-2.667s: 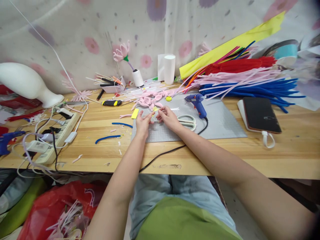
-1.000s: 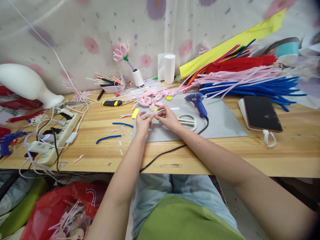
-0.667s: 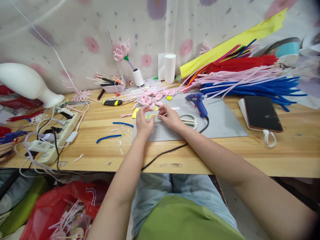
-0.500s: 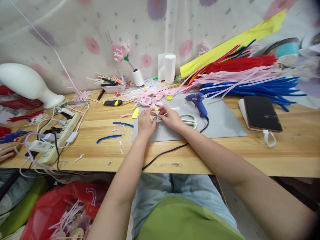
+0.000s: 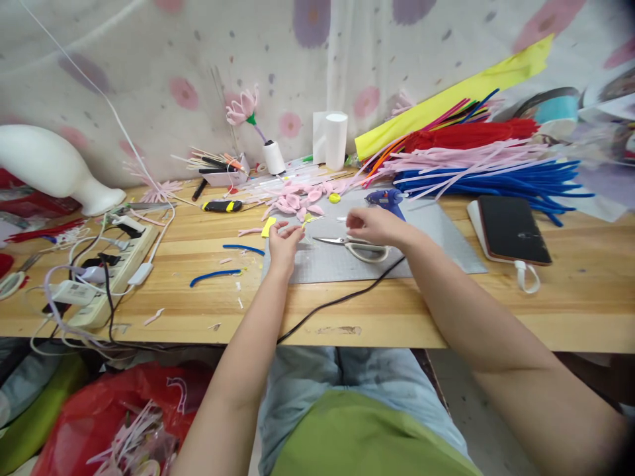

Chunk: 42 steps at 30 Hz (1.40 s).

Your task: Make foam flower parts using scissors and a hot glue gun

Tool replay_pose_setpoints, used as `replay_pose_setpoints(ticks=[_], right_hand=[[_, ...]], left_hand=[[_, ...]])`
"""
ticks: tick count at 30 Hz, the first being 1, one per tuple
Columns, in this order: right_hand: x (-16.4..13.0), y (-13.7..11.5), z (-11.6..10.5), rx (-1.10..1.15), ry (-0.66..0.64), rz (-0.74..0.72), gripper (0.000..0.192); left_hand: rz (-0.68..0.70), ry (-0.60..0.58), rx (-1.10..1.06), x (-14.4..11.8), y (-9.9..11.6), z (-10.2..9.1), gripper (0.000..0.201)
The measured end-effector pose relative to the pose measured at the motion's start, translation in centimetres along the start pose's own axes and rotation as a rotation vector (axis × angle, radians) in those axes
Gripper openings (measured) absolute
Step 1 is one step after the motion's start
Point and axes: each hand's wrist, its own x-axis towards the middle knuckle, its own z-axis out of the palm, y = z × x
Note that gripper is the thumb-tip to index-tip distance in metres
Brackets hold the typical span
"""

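Observation:
My left hand (image 5: pixel 285 244) is over the left part of the grey cutting mat (image 5: pixel 441 258). Its thumb and fingertips pinch a thin yellow strand (image 5: pixel 306 221), too small to make out well. My right hand (image 5: pixel 374 226) hangs with curled fingers above the scissors (image 5: pixel 367 251); whatever its fingertips hold, if anything, is hidden. Partly behind that hand lies a blue glue gun (image 5: pixel 387 198). Pink pipe-cleaner petals (image 5: pixel 297 201) are spread beyond my left hand, with a round yellow piece (image 5: pixel 335 198) beside them. Close to my left fingers is a yellow scrap (image 5: pixel 268 227).
Bundles of blue pipe cleaners (image 5: pixel 486 182) and red ones (image 5: pixel 471 137) lie at the back right, behind a black notebook-like object (image 5: pixel 513 228). A power strip (image 5: pixel 116 277) with tangled cables is at left. The glue gun's black cord (image 5: pixel 327 304) crosses the front.
My hands, together before, are now apart: the right moved right and slightly up, uncovering the scissors' blades. At the far left edge, another person's hand and a blue tool have left the view.

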Motion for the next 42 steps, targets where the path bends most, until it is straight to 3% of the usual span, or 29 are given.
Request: replay_pose_setpoints(ticks=[3, 10, 15, 20, 25, 42], right_hand=[[-1.2, 1.3, -0.7, -0.153, -0.113, -0.014, 0.021], [-1.6, 0.1, -0.2, -0.286, -0.147, -0.001, 0.016], [-1.2, -0.4, -1.0, -0.032, -0.014, 0.046, 0.023], [-0.4, -1.9, 1.6, 0.086, 0.153, 0.072, 0.040], [-0.4, -2.7, 3.5, 0.054, 0.092, -0.003, 0.039], [-0.8, -3.9, 3.8, -0.141, 0.055, 0.046, 0.044]], left_hand=[[-0.135, 0.006, -0.144, 0.0, 0.5, 0.1, 0.040], [-0.240, -0.004, -0.255, 0.0, 0.9, 0.0, 0.025], [-0.285, -0.019, -0.302, 0.4, 0.8, -0.3, 0.015], [-0.301, -0.044, -0.323, 0.3, 0.8, -0.1, 0.017], [-0.275, -0.075, -0.307, 0.0, 0.8, 0.0, 0.016], [-0.337, -0.129, -0.297, -0.4, 0.6, 0.5, 0.017]])
